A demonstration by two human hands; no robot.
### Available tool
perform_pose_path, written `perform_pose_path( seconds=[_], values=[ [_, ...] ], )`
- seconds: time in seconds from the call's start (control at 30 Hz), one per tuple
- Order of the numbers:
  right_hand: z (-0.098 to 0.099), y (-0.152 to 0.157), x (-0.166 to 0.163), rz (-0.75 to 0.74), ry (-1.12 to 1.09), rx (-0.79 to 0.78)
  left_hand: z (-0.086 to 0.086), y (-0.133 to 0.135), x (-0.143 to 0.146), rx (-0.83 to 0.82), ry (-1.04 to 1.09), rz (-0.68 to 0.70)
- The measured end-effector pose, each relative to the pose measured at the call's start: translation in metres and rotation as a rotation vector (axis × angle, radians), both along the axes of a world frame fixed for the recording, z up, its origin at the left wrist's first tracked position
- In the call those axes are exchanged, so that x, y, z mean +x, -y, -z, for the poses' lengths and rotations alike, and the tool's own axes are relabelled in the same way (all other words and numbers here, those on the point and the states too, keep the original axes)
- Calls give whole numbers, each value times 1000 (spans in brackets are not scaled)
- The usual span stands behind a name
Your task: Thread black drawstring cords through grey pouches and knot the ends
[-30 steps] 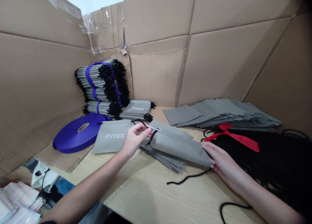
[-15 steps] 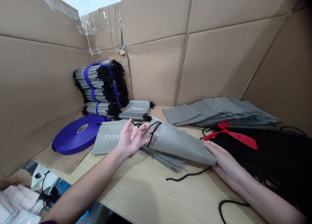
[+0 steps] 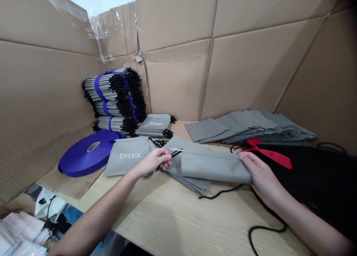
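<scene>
A grey fabric pouch (image 3: 214,167) is held level just above a small pile of grey pouches (image 3: 189,181) on the wooden table (image 3: 173,219). My left hand (image 3: 152,161) is closed in a pinch on a thin white-tipped tool with a black cord (image 3: 175,152) at the pouch's left, open end. My right hand (image 3: 259,176) grips the pouch's right end, fingers pressed on the fabric. A loose black cord (image 3: 220,193) trails from under the pouch across the table.
A grey INTEX pouch (image 3: 128,159) lies flat left of my hand, beside a purple ribbon roll (image 3: 87,152). Bundles tied with purple ribbon (image 3: 111,100) stack in the corner. More grey pouches (image 3: 251,126) fan out at the back right, near a black cord heap with a red ribbon (image 3: 267,154). Cardboard walls surround the table.
My left hand went from open under the pouch's mouth to a pinch on the tool and cord. The pouch dropped from tilted to level and my right hand shifted slightly right.
</scene>
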State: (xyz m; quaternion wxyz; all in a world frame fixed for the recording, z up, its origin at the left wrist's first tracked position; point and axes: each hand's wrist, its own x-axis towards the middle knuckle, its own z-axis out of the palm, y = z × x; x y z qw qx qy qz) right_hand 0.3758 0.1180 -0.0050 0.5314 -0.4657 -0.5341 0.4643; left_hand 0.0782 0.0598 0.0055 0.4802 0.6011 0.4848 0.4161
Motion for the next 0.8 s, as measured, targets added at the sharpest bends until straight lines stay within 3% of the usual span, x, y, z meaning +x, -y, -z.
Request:
perform_pose_path(
  seconds=[0.13, 0.23, 0.53, 0.8],
  values=[
    [-1, -6, 4, -12, 33, 70, -8, 7, -5, 10, -283, 107],
    [-6, -6, 4, -22, 21, 89, -15, 13, -5, 50, -372, 117],
    [-16, -16, 23, -67, 19, 171, -23, 15, -6, 130, -342, 54],
    [-6, -29, 34, -42, 30, 181, -26, 19, -9, -15, -276, 167]
  ],
)
